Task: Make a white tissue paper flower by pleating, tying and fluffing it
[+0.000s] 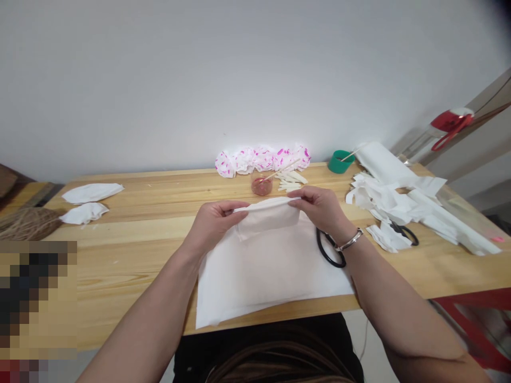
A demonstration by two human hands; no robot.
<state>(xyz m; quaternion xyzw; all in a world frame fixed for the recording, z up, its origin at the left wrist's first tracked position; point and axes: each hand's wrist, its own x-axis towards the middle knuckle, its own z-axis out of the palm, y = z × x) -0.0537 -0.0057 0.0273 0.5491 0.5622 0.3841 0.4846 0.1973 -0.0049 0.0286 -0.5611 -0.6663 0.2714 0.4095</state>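
Note:
Between my two hands a folded piece of thin white paper or cloth (269, 219) is stretched, its top edge pinched at both ends. My left hand (217, 217) grips the left end between thumb and fingers. At the right end my right hand (320, 208), with a silver bracelet on the wrist, pinches the same edge. Below them a larger white sheet (275, 282) lies flat at the table's front edge. A black loop (330, 258), perhaps a scissors handle, rests on that sheet near my right wrist; the rest of it is hidden.
Pink-speckled white ruffled pieces (263, 158) line the wall behind a jar with a stick (262, 185) and pale strips (291, 181). Rightward are a green cup (340, 163), white scraps (383, 199) and a red-capped bottle (443, 125). Twine (34, 223) and white pieces (93, 192) lie left.

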